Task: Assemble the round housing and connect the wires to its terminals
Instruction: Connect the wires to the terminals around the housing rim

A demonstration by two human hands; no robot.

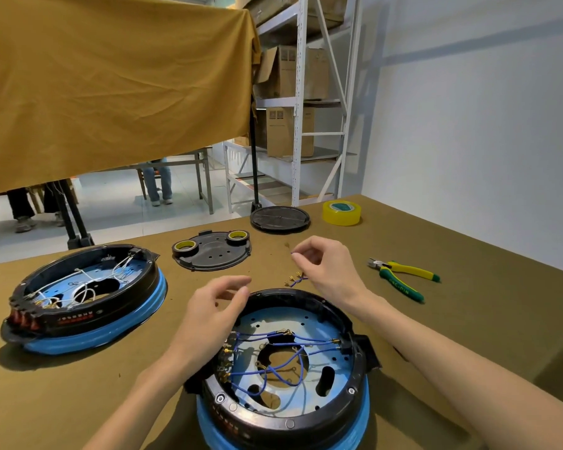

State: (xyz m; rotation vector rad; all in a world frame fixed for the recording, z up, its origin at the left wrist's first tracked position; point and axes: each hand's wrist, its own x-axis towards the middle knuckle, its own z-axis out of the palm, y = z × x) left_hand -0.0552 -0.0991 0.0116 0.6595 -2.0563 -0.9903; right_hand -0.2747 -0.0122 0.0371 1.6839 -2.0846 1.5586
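A round black housing [286,420] with a blue rim lies open in front of me, blue wires [283,368] running to brass terminals inside. My left hand [215,313] hovers over its left edge, fingers loosely curled and holding nothing. Behind the housing, my right hand [325,264] is raised and pinches the end of a short blue wire [292,253]. A few loose blue wires with brass ring lugs [294,278] lie on the table just below that hand.
A second housing [85,300] with white wires sits at left. A black cover plate [213,254] carrying two tape rolls and a round black lid [280,219] lie further back. Yellow tape roll [342,212] and green-yellow pliers [403,276] are at right.
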